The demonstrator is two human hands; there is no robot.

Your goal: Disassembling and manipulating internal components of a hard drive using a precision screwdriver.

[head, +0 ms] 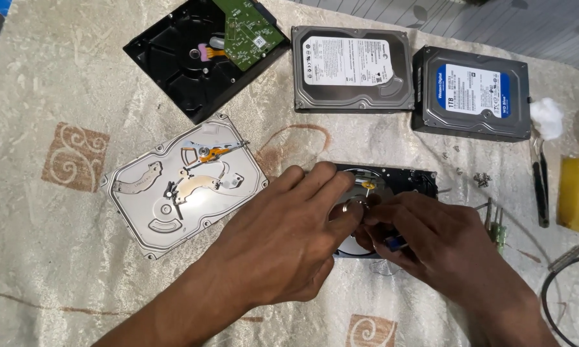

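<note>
Here, the left hand and right hand both rest on an opened hard drive at table centre, fingertips pinched at its silver platter hub; a blue-handled tool sits gripped in the right.

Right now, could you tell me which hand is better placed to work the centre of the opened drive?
Probably the right hand: it seems to grip a blue-handled tool, while the left hand steadies the opened drive.
</note>
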